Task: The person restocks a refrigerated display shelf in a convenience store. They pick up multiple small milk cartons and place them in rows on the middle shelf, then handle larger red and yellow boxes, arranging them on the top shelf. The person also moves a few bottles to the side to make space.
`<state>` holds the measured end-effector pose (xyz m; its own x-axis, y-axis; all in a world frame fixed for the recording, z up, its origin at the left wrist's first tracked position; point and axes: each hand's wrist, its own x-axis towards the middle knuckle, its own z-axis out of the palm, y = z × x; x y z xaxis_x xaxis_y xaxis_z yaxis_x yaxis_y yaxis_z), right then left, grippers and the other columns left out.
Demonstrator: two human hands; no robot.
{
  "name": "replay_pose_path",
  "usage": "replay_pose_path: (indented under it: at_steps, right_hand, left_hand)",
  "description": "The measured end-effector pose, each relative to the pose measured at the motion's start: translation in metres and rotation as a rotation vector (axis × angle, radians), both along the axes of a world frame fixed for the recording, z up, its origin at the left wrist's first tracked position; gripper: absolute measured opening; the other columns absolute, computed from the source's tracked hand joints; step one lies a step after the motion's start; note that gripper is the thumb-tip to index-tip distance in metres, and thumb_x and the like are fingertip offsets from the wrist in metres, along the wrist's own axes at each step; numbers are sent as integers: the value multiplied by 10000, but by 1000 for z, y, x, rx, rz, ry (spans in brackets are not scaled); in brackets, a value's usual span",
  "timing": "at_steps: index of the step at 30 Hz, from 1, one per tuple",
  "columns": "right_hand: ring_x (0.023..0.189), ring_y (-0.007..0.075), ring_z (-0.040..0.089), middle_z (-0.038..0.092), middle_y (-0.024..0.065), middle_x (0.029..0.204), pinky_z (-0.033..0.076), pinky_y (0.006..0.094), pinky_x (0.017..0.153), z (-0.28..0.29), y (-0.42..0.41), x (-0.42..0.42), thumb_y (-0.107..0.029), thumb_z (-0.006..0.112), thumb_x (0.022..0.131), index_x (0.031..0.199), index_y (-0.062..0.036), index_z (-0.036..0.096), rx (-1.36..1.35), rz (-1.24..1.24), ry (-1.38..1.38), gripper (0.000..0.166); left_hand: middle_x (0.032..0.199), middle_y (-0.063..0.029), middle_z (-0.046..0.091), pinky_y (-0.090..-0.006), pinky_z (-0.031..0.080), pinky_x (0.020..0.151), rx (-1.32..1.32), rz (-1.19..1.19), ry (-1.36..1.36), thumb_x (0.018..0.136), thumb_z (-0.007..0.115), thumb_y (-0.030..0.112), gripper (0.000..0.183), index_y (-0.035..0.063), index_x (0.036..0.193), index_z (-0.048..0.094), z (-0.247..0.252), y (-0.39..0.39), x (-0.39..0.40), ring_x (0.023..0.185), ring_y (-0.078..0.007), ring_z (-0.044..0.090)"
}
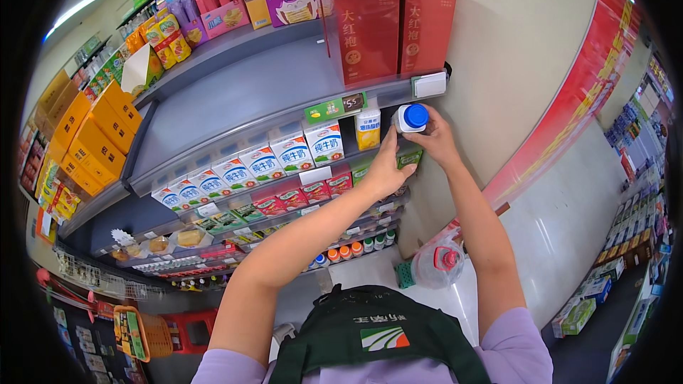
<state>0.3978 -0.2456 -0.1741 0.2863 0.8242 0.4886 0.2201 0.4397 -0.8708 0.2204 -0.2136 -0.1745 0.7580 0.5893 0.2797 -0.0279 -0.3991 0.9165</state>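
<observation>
A white bottle with a blue screw cap [415, 116] is between my hands at the right end of a milk shelf. My right hand [440, 138] grips its right side with thumb and fingers. From the lower left, my left hand [387, 168] has its fingertips against the bottle, while its thumb sticks out to the right. Just left of the bottle stands a yellow-and-white yogurt carton [368, 129]. Farther left runs a row of white milk cartons [291, 153]. The bottle's base is hidden, so I cannot tell whether it touches the shelf.
Red gift boxes [371, 37] stand on the grey upper shelf [240, 90], above a price strip [336, 109]. Red drink cartons [315, 190] line a lower shelf. A beige wall [507, 53] closes the right side. On the floor sits a clear jug with a red handle [440, 266].
</observation>
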Motion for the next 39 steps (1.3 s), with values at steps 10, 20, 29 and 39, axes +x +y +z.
replay_pose_path:
  at_steps: [10,20,29,39]
  right_hand:
    - [1073,157,569,585,81,1198,470,303,921,-16,27,18,23,735,768,1321,-2,450,-66,154,39,623]
    - [1092,206,570,559,121,1265,505,317,855,-12,36,29,-27,700,828,1395,18,374,-255,293,57,655]
    - [1123,220,560,557,135,1273,484,326,902,-12,34,27,-49,697,836,1384,28,384,-266,261,13,636]
    - [871,148,588,628,78,962,475,297,796,74,-30,-36,-14,674,802,906,-14,611,417,-409,-134,122]
  left_hand:
    - [1521,-199,208,-389,448,976,-34,94,139,816,699,111,981,41,1507,6,-8,8,7,1306,-343,412]
    - [1459,-240,310,-347,483,924,-187,148,167,840,676,127,902,-19,1493,71,-6,3,7,1282,-319,443]
    - [1438,-244,353,-351,465,954,-149,151,148,840,682,151,882,-23,1489,110,-7,2,1,1266,-314,462]
    - [967,-35,602,-284,520,791,-78,134,-371,914,572,36,341,33,1249,508,156,-9,-65,919,-128,603]
